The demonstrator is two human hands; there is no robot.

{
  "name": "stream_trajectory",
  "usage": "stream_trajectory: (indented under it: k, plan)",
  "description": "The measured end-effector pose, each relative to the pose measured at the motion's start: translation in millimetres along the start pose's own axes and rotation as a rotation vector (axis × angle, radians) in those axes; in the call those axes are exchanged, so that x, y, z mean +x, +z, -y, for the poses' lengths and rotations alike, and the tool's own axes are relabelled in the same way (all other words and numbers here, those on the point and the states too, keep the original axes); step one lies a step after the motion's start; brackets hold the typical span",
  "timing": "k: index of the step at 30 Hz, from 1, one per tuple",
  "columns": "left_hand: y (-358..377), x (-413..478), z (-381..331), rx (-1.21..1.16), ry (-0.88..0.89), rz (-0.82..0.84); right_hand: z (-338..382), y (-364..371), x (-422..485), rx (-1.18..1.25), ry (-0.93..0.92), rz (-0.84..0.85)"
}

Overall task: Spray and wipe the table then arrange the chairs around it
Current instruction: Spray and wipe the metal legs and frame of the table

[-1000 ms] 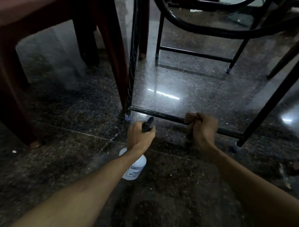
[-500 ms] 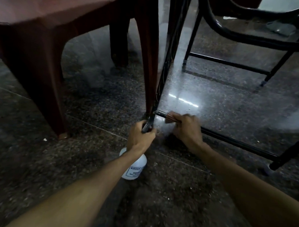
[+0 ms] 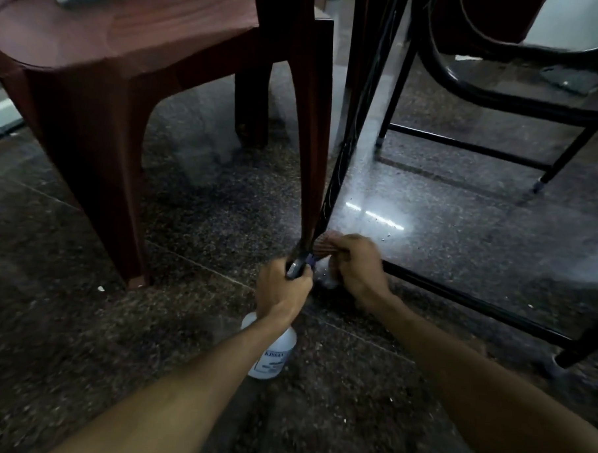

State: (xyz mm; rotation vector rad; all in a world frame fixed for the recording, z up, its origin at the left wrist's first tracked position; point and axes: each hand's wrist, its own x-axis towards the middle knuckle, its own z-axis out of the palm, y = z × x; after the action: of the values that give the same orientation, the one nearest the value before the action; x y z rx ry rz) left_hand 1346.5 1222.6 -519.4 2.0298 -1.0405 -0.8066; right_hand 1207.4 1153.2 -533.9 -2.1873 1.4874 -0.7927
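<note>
Spray bottle [image 3: 273, 354], left hand [image 3: 282, 294]; contents unclear

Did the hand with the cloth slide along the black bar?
Yes. The right hand with the cloth slid left along the bottom bar to the corner leg.

Both forearms reach toward 12 o'clock, left from 7, right from 4. The left grip [image 3: 282, 290] curls round a spray bottle [image 3: 273, 355]; the blurred right grip [image 3: 357, 266], at its 2 o'clock, seemingly clutches a cloth [image 3: 326, 244].
</note>
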Motion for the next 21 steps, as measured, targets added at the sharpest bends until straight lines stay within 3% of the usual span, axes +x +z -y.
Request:
stream_trajectory:
  k: [4, 7, 10, 13, 15, 17, 21]
  plan:
    - [-12, 8, 2, -0.003, 0.02, 0.013, -11, 4, -5, -0.355, -0.066, 0.115]
    - [-16, 15, 7, 0.045, 0.042, 0.072, -21, -27, -14, -0.163, 0.097, -0.013]
    - [-14, 15, 10, 0.109, 0.088, 0.147, -11, -31, 4, -0.064, 0.247, -0.243]
    - [-13, 14, 11, 0.082, 0.1, 0.137, 8, -14, 13, -0.051, 0.062, -0.124]
    - [-16, 17, 11, 0.044, 0.086, 0.124, 7, -1, 5, -0.178, -0.143, 0.065]
    - [-19, 20, 10, 0.02, 0.09, 0.125, -2, 7, -1, -0.321, -0.173, 0.154]
    - [-22, 25, 10, -0.042, 0.147, 0.107, 3, 3, 12, -0.304, -0.112, -0.009]
